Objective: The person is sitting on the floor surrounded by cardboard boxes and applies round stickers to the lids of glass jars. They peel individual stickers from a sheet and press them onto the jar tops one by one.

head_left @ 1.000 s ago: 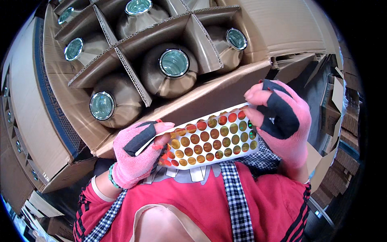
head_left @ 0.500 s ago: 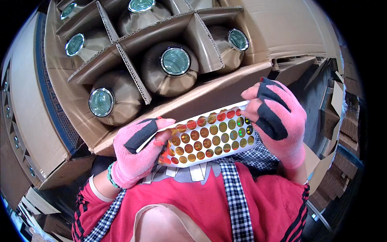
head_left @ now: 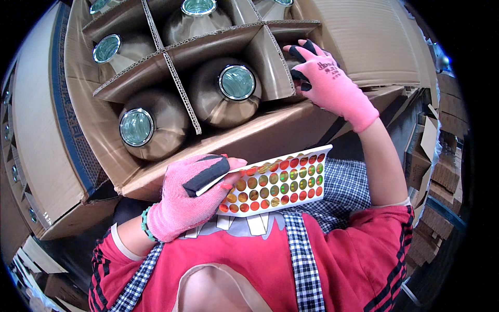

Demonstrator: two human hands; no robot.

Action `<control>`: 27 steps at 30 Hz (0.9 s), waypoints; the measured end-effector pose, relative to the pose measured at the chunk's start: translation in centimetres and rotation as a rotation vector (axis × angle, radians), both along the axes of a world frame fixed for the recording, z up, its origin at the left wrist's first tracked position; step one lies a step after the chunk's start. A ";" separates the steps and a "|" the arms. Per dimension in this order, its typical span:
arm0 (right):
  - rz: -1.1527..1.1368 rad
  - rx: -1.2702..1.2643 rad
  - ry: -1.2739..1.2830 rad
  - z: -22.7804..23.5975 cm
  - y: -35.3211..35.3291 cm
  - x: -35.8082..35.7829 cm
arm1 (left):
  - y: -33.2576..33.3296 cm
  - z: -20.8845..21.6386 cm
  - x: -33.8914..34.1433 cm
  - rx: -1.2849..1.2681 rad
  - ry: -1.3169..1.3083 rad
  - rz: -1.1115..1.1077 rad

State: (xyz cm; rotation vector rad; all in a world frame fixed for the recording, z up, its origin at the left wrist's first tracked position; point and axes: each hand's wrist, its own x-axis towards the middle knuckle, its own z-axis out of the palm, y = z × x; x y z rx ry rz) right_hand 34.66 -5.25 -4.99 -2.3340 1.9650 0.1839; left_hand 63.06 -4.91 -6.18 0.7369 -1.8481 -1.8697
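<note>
My left hand (head_left: pixel 195 192), in a pink and black fingerless-tip glove, pinches the left end of a white sheet of round shiny stickers (head_left: pixel 283 182) in red, gold and green. The sheet's right end sticks out free above my lap. My right hand (head_left: pixel 330 75), gloved alike, reaches into the carton's front right compartment. Its fingers curve around the top of a brown bottle, whose mouth they hide. Left of it, two brown metallic bottles stand in the front row: a middle one (head_left: pixel 208 101) and a left one (head_left: pixel 169 117), with silver-rimmed mouths and greenish insides.
The open cardboard carton (head_left: pixel 260 138) has crossing cardboard dividers (head_left: pixel 179 93) and more bottles behind. Its flap (head_left: pixel 369 47) lies out on the right. Another carton (head_left: pixel 41 125) stands at the left. Stacked brown cardboard (head_left: pixel 444 182) is at the far right.
My right hand has let go of the sticker sheet and moved up and away to the right-hand bottle. My left hand still holds the sheet, slightly farther right.
</note>
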 end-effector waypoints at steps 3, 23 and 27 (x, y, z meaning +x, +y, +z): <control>0.023 -0.001 0.187 -0.8 -0.7 -0.3 | -0.1 0.1 0.0 -0.020 0.019 -0.002; -0.131 -0.083 -0.515 7.7 6.9 5.9 | -0.2 0.3 0.1 -0.082 0.066 0.063; -0.172 -0.047 -0.585 7.7 7.1 6.1 | -0.2 0.2 0.3 -0.034 0.077 0.060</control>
